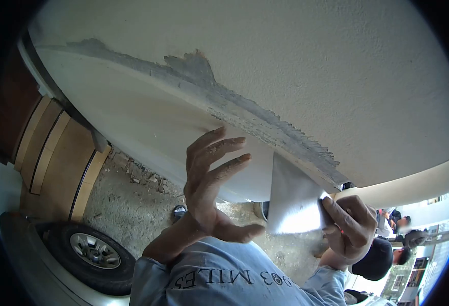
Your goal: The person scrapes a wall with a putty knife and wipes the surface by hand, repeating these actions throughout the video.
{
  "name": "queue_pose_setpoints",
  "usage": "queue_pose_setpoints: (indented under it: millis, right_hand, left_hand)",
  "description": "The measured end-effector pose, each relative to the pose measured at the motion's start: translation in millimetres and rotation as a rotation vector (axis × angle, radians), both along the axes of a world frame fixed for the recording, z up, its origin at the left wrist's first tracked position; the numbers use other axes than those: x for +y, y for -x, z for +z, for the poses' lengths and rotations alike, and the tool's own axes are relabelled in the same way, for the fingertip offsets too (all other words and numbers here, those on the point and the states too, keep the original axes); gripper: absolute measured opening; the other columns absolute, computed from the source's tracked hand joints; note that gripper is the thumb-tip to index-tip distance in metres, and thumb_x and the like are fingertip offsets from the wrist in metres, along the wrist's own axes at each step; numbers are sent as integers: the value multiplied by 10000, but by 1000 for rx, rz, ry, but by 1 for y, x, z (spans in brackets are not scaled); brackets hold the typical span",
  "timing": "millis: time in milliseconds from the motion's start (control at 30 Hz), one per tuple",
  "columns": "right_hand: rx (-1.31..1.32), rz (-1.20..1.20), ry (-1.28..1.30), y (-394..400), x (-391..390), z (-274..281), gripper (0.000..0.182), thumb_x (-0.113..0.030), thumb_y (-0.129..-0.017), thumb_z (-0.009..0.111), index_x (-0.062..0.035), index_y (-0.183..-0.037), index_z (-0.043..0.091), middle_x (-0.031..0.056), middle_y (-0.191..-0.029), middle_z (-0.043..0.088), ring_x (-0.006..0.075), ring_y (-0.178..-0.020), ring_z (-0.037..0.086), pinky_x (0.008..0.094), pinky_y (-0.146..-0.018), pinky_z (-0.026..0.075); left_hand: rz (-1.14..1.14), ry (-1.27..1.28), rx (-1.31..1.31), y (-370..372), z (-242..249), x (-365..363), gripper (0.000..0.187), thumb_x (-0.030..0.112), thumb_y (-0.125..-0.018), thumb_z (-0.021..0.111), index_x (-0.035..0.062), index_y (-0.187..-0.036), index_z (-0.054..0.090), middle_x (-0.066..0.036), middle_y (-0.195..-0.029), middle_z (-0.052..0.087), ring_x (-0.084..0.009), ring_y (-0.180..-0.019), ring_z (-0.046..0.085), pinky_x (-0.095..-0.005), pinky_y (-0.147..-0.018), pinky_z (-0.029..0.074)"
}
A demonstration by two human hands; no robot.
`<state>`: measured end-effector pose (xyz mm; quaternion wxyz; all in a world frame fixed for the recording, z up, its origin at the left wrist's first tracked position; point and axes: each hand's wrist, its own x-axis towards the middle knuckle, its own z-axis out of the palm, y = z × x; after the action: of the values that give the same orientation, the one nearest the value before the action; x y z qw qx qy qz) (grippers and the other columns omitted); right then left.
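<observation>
A large off-white curved surface [336,92] spreads over the upper view. Along its ridge runs a rough strip of grey filler [245,109] with jagged edges. My left hand [209,183] is raised just below the ridge, empty, its fingers spread and curved. Pinched in my right hand [351,224] is a thin, shiny metal sheet [297,199], held by its right end. The upper edge of the sheet lies close to the lower right part of the strip; whether they touch is unclear.
A vehicle wheel [96,250] stands at the lower left, below wooden steps [56,163]. Rubble [143,176] lies on the concrete floor [132,209]. At the right, a person in a dark cap [373,260] and other people appear in the background.
</observation>
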<state>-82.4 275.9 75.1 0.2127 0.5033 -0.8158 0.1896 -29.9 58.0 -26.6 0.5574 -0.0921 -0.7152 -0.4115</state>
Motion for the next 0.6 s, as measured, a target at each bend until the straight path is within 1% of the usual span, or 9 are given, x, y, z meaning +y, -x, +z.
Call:
queue_pose_setpoints:
  millis: [33, 133, 233, 333, 400, 600]
  right_hand:
    - [4, -2, -20, 0, -2, 1, 374, -391, -675, 650, -167, -973, 664, -9, -539, 505, 56, -430, 476, 240, -368, 406]
    - [19, 14, -76, 1, -4, 5, 368, -388, -690, 634, -152, -971, 665, -2, -529, 500, 61, -428, 478, 248, -374, 425]
    - [40, 59, -109, 3, -4, 8, 374, -385, -698, 625, -134, -971, 664, 5, -522, 487, 64, -420, 474, 242, -368, 431]
    - [60, 86, -128, 7, -1, 11, 391, -388, -686, 628, -119, -967, 664, 10, -521, 474, 61, -417, 471, 231, -357, 427]
    - [68, 102, -138, 8, 1, 13, 405, -393, -671, 632, -114, -963, 666, 13, -521, 469, 57, -417, 469, 227, -353, 426]
    - [74, 137, -143, 14, 3, 15, 430, -403, -635, 639, -100, -938, 673, 17, -515, 471, 61, -415, 465, 224, -352, 420]
  left_hand:
    - [0, -2, -28, -1, 0, 4, 815, 731, -660, 475, 33, -1077, 532, -172, -1135, 480, -367, -1147, 371, -532, -945, 289]
    - [-5, -56, -89, -3, 0, 16, 850, 743, -650, 478, 29, -1108, 528, -195, -1189, 431, -390, -1188, 303, -567, -950, 242]
    - [-13, -143, -94, -1, 0, 22, 884, 758, -637, 475, 29, -1136, 524, -244, -1250, 351, -411, -1225, 218, -595, -954, 192]
    - [-38, -152, -146, -3, 3, 25, 877, 747, -642, 488, 26, -1140, 527, -290, -1295, 262, -434, -1250, 142, -615, -955, 160]
    - [-62, -188, -130, -2, 2, 30, 869, 736, -643, 501, 26, -1143, 525, -300, -1313, 220, -444, -1261, 99, -621, -962, 133]
    - [-127, -292, -109, 1, 3, 39, 814, 682, -650, 559, 29, -1136, 533, -317, -1340, 145, -467, -1276, -6, -654, -962, 62]
